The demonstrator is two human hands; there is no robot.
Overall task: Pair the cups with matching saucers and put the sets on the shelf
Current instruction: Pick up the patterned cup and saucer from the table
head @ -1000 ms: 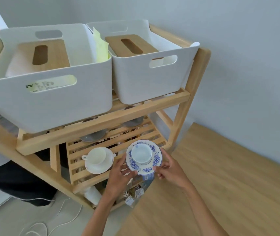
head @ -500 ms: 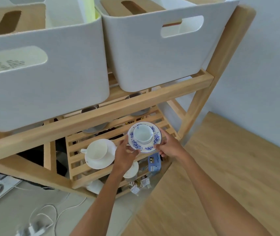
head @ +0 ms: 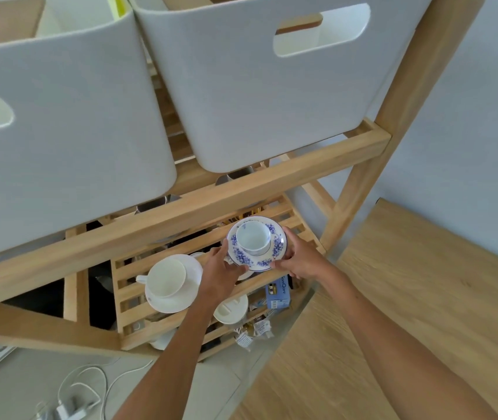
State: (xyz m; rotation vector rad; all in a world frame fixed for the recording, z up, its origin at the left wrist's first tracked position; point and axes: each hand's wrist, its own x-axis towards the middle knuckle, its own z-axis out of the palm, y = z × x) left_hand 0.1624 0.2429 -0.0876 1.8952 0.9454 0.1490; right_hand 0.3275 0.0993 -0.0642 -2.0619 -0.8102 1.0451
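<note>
A blue-flowered saucer (head: pixel 249 258) carries a matching white cup (head: pixel 253 238) with blue trim. My left hand (head: pixel 222 269) grips the saucer's left rim and my right hand (head: pixel 297 257) grips its right rim. The set hangs just above the right part of the slatted wooden middle shelf (head: pixel 275 275). To its left on that shelf stands a plain white cup (head: pixel 165 277) on a plain white saucer (head: pixel 190 295), handle pointing left.
Two big white bins (head: pixel 256 95) fill the top shelf right above. Metal bowls (head: pixel 153 203) sit at the back of the middle shelf. Below are a white lid (head: pixel 231 309), a blue box (head: pixel 278 294) and sachets. A wooden table (head: pixel 393 313) lies at right; cables lie on the floor.
Both hands have carried the blue set forward and in over the middle shelf. My head has moved closer, so the bins loom larger.
</note>
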